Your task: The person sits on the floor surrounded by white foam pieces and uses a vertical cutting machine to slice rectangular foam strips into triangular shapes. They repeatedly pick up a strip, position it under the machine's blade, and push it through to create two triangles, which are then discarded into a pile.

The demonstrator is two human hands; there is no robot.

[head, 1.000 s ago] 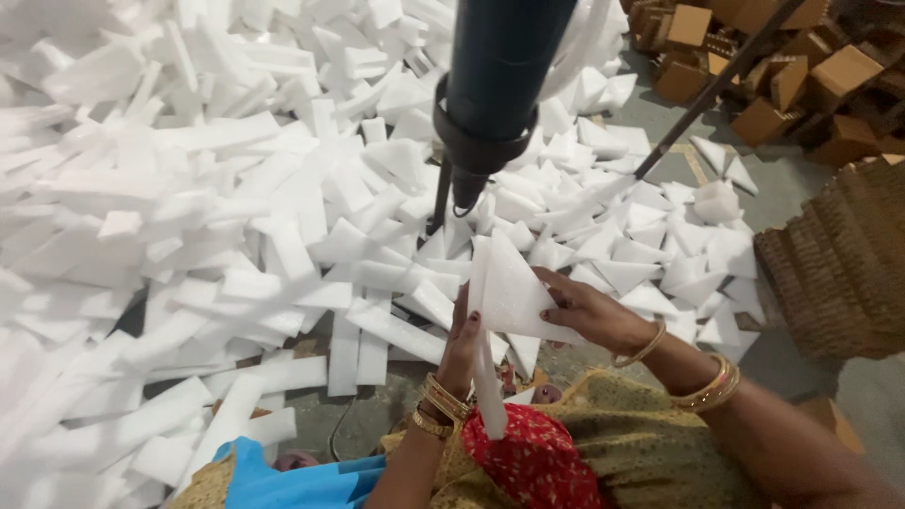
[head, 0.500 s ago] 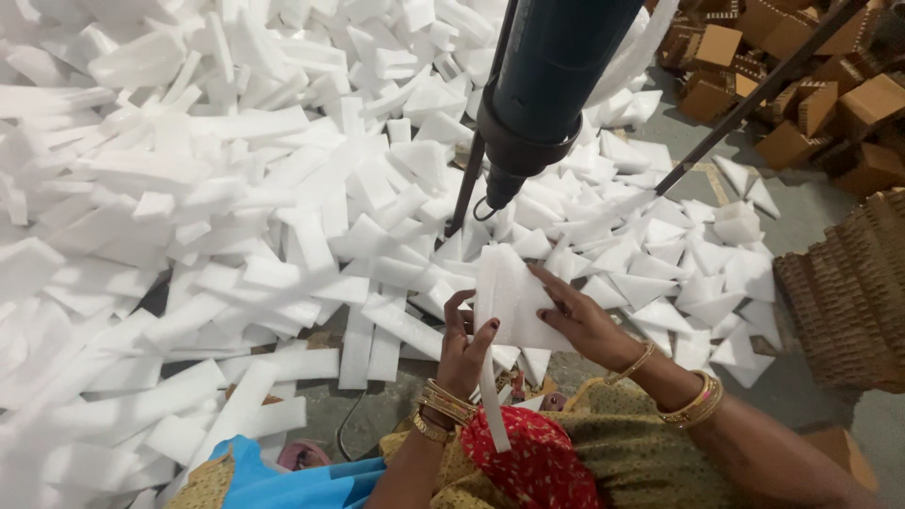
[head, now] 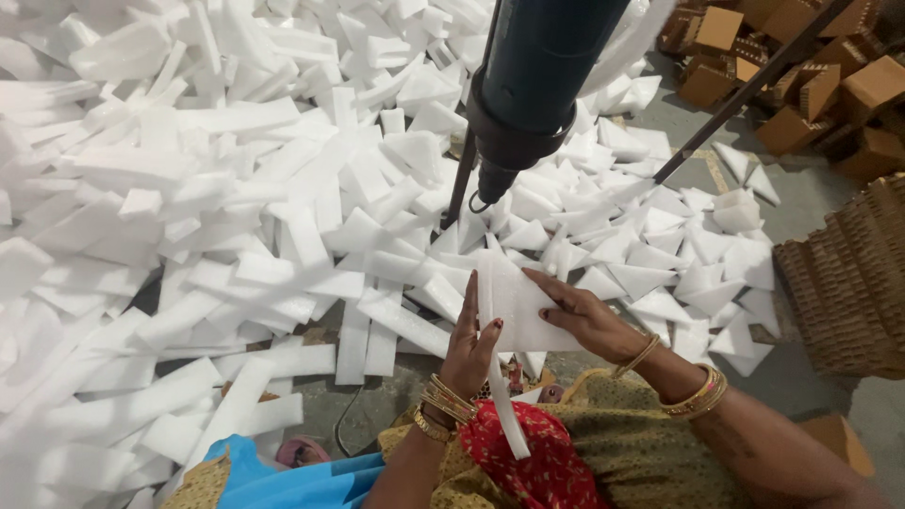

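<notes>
White foam strips [head: 236, 283] heap the floor at left. Left hand [head: 471, 344] pinches a folded foam piece [head: 514, 306] under the dark heat tool [head: 528, 94]; right hand [head: 584, 316] presses flat on it. Joining step seems underway; next needs steady alignment beneath the nozzle.

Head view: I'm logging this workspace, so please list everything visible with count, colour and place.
Foam piece: one, white, held between both hands, centre.
Foam strip: one, white, hanging below the left hand.
Foam offcuts: too many to count, white, heaped on the floor, left and centre.
Heat tool: one, dark blue-black, pointing down above the hands.
Cardboard pieces: several, brown, top right.
Corrugated stack: one, brown, right edge.
Left hand: bangles at wrist, gripping the foam's left edge.
Right hand: bangles at wrist, flat on the foam.
</notes>
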